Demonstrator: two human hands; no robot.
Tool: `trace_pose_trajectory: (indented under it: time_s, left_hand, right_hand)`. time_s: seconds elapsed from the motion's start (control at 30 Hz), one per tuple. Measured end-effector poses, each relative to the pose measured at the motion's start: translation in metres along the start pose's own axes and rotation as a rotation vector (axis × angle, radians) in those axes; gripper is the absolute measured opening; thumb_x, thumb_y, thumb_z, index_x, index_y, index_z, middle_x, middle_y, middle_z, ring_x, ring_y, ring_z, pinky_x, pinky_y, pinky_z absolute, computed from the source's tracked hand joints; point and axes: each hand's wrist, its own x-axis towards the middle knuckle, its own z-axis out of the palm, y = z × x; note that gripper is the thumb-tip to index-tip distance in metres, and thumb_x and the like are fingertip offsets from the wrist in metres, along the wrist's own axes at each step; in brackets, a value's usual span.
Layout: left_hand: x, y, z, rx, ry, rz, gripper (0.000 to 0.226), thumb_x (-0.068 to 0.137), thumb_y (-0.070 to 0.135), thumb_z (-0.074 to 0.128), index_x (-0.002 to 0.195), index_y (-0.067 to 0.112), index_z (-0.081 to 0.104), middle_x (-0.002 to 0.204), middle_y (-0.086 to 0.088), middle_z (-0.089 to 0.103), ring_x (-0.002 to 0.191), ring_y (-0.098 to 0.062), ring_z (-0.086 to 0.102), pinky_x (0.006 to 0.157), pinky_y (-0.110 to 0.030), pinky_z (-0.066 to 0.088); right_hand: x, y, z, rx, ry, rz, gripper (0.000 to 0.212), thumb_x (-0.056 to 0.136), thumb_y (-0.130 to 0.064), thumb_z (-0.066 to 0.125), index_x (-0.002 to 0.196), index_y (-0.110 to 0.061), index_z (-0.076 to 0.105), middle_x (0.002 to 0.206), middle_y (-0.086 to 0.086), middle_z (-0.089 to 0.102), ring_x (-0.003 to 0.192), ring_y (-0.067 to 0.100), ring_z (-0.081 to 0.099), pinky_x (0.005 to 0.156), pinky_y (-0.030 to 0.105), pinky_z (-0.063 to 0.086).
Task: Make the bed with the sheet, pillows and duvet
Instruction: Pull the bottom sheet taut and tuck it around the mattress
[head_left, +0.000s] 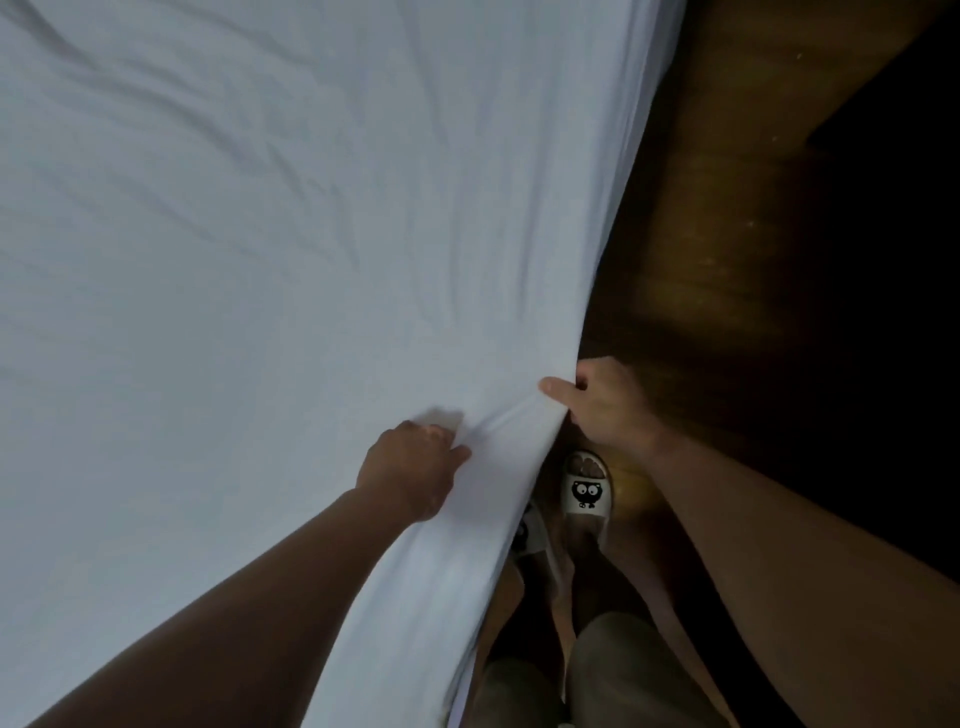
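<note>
Across the left two-thirds of the view lies the white sheet (234, 260), spread out fairly flat, with soft creases fanning up and to the left from the spot where it is gripped. To the right is a dark brown wooden floor (727, 208), lit in a warm patch and dropping into deep shadow at the far right. The room is dim.

The sheet's near edge is its long line in this view. It runs on a diagonal from the upper right down to the bottom centre, where the cloth hangs over the side towards the floor.

The left hand (410, 473) rests on top of the sheet just inside that edge, fingers curled into a small bunch of fabric. The right hand (608, 405) pinches the edge itself, with the thumb lying on top of the fold; the fingers seem to be tucked behind the cloth, though they are hidden. The two hands are close together, with a taut ridge of sheet between them.

Below the right hand a white slipper (587, 486) with a black cartoon face stands on the floor. A second slipper (527, 532) is partly covered by the hanging sheet. Grey-green shorts (623, 670) show at the bottom.
</note>
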Motion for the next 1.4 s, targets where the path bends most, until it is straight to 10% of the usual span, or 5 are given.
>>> trace_pose_trajectory:
  time_s: [0.23, 0.47, 0.9, 1.27, 1.4]
  left_hand:
    - [-0.033, -0.014, 0.012, -0.271, 0.094, 0.016, 0.047, 0.096, 0.058, 0.047, 0.122, 0.021, 0.059, 0.116, -0.003, 0.067, 0.108, -0.030, 0.063, 0.084, -0.033, 0.046]
    - [-0.154, -0.088, 0.108, -0.102, -0.065, -0.247, 0.071, 0.082, 0.080, 0.042, 0.139, 0.037, 0.046, 0.141, 0.010, 0.053, 0.118, -0.021, 0.062, 0.095, -0.034, 0.047]
    - [-0.149, -0.109, 0.157, -0.056, 0.082, 0.000, 0.041, 0.103, 0.048, 0.040, 0.136, 0.030, 0.055, 0.133, -0.004, 0.062, 0.118, -0.030, 0.059, 0.095, -0.035, 0.046]
    - [-0.172, -0.076, 0.172, -0.083, 0.151, 0.109, 0.025, 0.102, 0.038, 0.042, 0.085, 0.022, 0.051, 0.096, -0.007, 0.062, 0.096, -0.035, 0.061, 0.073, -0.034, 0.041]
    - [-0.220, -0.107, 0.200, -0.162, 0.092, 0.042, 0.045, 0.095, 0.061, 0.046, 0.111, 0.020, 0.052, 0.111, -0.006, 0.065, 0.109, -0.032, 0.061, 0.085, -0.036, 0.047]
  right_hand:
    - [-0.050, -0.024, 0.054, 0.323, -0.080, 0.185, 0.048, 0.076, -0.064, 0.071, 0.099, -0.022, 0.068, 0.093, -0.006, 0.072, 0.084, 0.018, 0.070, 0.072, 0.035, 0.059]
    - [-0.141, -0.029, 0.143, 0.028, -0.101, 0.265, 0.064, 0.078, -0.072, 0.061, 0.105, -0.014, 0.070, 0.100, 0.004, 0.071, 0.091, 0.023, 0.068, 0.078, 0.033, 0.056]
    - [-0.171, -0.024, 0.174, -0.367, -0.110, 0.029, 0.040, 0.102, -0.041, 0.041, 0.085, -0.010, 0.060, 0.081, 0.008, 0.063, 0.080, 0.028, 0.062, 0.069, 0.031, 0.044]
    - [-0.221, 0.016, 0.194, -0.182, 0.195, 0.011, 0.027, 0.102, -0.027, 0.047, 0.080, -0.014, 0.056, 0.088, 0.005, 0.062, 0.083, 0.031, 0.062, 0.063, 0.030, 0.042]
    - [-0.283, 0.009, 0.252, 0.085, -0.089, 0.139, 0.056, 0.087, -0.071, 0.047, 0.088, -0.017, 0.061, 0.088, 0.005, 0.070, 0.077, 0.027, 0.070, 0.070, 0.037, 0.059]
